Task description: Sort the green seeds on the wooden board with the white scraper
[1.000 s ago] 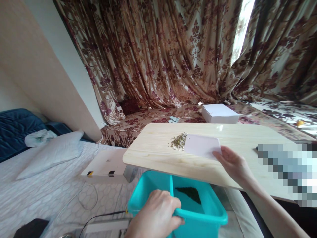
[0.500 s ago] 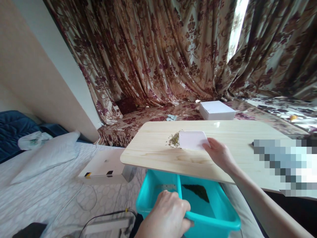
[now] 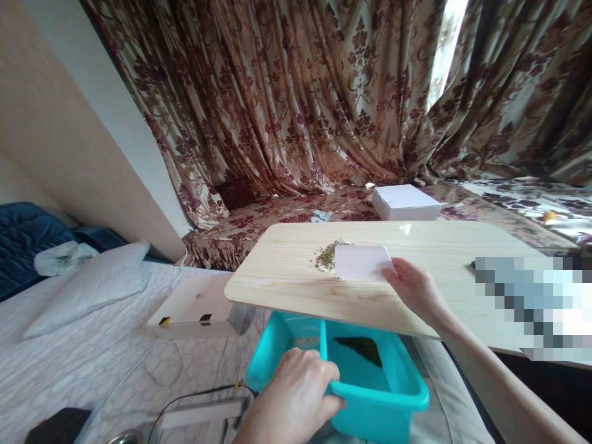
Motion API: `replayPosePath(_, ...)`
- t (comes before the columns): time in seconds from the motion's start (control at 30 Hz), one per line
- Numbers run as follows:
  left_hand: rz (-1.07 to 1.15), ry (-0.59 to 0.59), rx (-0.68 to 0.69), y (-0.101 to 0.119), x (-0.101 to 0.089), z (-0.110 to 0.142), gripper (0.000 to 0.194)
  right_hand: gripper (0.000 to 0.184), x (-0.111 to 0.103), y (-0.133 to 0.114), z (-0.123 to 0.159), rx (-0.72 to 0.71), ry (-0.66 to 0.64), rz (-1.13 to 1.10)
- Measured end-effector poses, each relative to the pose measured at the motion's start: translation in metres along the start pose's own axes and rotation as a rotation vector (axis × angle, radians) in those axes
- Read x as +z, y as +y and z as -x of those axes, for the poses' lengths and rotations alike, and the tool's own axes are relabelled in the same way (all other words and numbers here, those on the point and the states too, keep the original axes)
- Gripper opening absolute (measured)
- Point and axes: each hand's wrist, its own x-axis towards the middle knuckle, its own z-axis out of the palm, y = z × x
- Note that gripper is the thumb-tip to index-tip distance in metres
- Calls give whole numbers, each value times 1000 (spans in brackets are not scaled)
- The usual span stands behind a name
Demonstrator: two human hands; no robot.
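My right hand [image 3: 411,287] pinches the right end of a thin white plastic card or scraper [image 3: 363,262] over the wooden tabletop [image 3: 277,280]. The scraper's left edge meets a small heap of mixed green and pale grains [image 3: 327,256]. Below the table's near edge, my left hand [image 3: 308,385] is closed around the near rim of a turquoise bin [image 3: 383,394]. A divider splits this bin into two compartments. Dark green grains [image 3: 363,350] lie in its right compartment, and a few pale bits show in the left one, partly hidden by my hand.
A white box [image 3: 404,202] stands behind the table. On the bed at left are another white box [image 3: 194,305], a pillow [image 3: 97,283], a power strip [image 3: 201,413] and cables. A pixelated object [image 3: 522,296] lies on the table's right side.
The bin and my left hand have shifted slightly left. My right hand and the scraper have barely moved; the scraper still borders the heap.
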Motion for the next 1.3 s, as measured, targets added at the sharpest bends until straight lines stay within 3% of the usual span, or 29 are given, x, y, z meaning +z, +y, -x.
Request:
replayPosePath(0.67, -23, 40, -18, -7, 0, -1, 14, 16, 5, 5, -5, 14, 26, -8)
replayPosePath(1.3, -8, 65, -15, -13, 5, -2, 13, 14, 11, -2, 1, 17, -48, -102)
